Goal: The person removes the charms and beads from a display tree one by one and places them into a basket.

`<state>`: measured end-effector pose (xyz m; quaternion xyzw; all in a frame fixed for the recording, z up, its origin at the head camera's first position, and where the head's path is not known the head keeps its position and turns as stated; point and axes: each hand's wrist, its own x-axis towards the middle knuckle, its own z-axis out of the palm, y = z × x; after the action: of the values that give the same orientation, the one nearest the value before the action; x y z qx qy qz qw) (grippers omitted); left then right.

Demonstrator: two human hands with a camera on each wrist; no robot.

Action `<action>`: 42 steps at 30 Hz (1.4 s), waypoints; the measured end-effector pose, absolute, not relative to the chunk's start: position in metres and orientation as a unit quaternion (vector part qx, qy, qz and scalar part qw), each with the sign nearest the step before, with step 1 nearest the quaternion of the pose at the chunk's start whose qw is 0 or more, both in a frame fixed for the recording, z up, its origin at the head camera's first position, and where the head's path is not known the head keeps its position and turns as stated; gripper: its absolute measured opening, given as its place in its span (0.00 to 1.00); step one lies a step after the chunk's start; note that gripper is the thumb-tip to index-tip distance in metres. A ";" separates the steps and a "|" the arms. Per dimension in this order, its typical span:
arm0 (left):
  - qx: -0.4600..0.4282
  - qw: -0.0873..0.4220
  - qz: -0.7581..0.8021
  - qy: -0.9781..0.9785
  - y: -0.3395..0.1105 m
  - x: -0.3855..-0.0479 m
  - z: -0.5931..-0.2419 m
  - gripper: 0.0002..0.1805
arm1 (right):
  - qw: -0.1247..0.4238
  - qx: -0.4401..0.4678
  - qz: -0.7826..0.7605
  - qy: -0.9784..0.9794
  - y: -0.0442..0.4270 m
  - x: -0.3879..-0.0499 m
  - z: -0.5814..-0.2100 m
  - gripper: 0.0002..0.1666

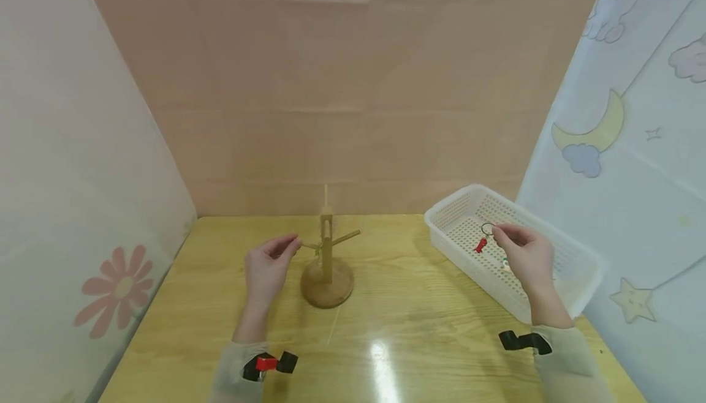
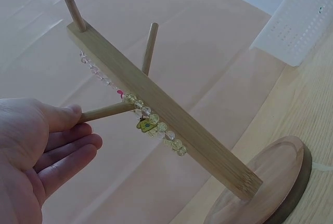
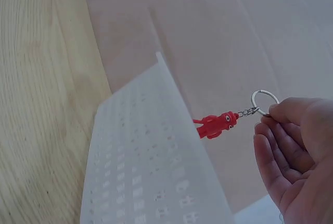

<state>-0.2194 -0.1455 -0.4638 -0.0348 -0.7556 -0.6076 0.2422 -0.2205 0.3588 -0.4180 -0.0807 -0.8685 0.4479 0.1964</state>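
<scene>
Wide lane over the table (image 1: 408,286) between wooden stand (image 1: 328,256) and white basket (image 1: 469,269)! Pegs (image 1: 346,237) jut either side of the post (image 1: 328,268), and the basket's raised wall (image 1: 449,248) bars any low pass.

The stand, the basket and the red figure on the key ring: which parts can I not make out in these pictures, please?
- Red figure, right wrist view: the basket hides its lower end.
- Small item in the basket, head view: too small and blurred to identify.
- Peg, left wrist view: the left hand hides its end.
- Stand base, left wrist view: cut off by the bottom edge.
- Beads, head view: too small to count.
</scene>
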 end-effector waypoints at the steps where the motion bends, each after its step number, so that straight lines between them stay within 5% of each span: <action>1: -0.033 0.241 -0.608 -0.756 -0.146 -0.219 -0.464 0.07 | 0.195 -0.082 0.445 -0.870 0.360 -0.220 -0.419 0.27; 28: -0.045 0.253 -0.603 -0.756 -0.147 -0.219 -0.464 0.07 | 0.155 -0.088 0.337 -0.924 0.382 -0.228 -0.440 0.24; 42: -0.040 0.244 -0.605 -0.757 -0.146 -0.217 -0.462 0.08 | 0.076 -0.099 0.349 -0.929 0.398 -0.233 -0.439 0.26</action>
<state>-0.2174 -0.1461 -0.4620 -0.0400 -0.7572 -0.6046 0.2441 -0.2327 0.3981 -0.4393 -0.0995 -0.9287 0.3491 0.0759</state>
